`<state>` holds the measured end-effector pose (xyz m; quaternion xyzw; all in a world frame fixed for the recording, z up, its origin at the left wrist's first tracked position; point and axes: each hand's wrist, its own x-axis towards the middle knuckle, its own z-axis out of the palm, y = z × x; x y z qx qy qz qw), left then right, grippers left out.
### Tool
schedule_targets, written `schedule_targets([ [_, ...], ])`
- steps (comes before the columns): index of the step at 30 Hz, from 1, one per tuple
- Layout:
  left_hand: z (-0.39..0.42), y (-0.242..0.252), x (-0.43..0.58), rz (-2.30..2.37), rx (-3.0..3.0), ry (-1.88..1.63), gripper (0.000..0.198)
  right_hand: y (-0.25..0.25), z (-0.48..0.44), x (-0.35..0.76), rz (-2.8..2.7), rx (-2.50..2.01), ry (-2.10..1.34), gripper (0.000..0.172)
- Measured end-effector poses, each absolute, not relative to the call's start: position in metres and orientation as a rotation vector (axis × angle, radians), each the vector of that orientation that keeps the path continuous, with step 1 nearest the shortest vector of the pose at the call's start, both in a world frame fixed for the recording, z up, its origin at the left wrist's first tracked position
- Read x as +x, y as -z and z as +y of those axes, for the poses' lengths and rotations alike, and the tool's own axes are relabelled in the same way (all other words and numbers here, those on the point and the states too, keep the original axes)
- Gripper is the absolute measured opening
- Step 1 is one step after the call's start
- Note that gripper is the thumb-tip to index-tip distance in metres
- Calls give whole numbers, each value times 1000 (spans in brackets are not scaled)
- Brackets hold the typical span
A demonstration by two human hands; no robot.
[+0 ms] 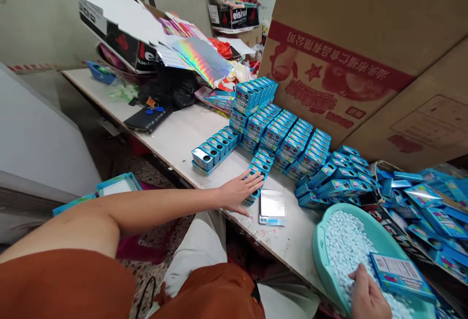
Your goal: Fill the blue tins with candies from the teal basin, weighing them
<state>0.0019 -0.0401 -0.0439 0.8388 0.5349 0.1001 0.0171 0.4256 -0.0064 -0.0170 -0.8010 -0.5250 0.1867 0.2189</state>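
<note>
My left hand (pixel 239 190) reaches across the white table (pixel 175 138), fingers stretched out over the near end of a row of small blue boxes (pixel 258 170). My right hand (pixel 367 295) is at the lower right, closed on a flat blue box (pixel 400 275) above a teal basin (pixel 321 260) full of small pale blue tablets (pixel 345 241). Neat rows of the same blue boxes (pixel 288 138) are stacked against a big cardboard carton (pixel 351 50). A small digital scale (pixel 272 207) lies just right of my left hand.
A loose heap of blue boxes (pixel 420 202) fills the right side. A short tray row of boxes (pixel 214 150) sits at the left. Holographic sheets (pixel 203 58), black bags, a dark wallet (pixel 146 119) and cartons clutter the far table end. My knees are under the table edge.
</note>
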Motion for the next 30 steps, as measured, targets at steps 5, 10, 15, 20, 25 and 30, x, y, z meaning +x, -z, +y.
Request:
schedule_targets([
  [5,-40,43,3,1665,2568,-397,98,25,1,429,-1573,-2200,-518,49],
  [10,-59,63,-1,1859,2404,-797,83,39,10,433,-1731,-2163,-513,48],
  [15,-71,79,13,2203,2198,-1267,81,53,13,428,-1815,-1854,-406,46],
  [20,-36,52,56,1842,2655,-737,68,58,11,421,-1824,-1806,-293,49],
  [25,4,32,57,2003,2490,-681,81,50,0,419,-1684,-1773,-115,48],
  [30,-36,66,18,2274,1922,-1360,93,41,-19,374,-1532,-1435,169,29],
])
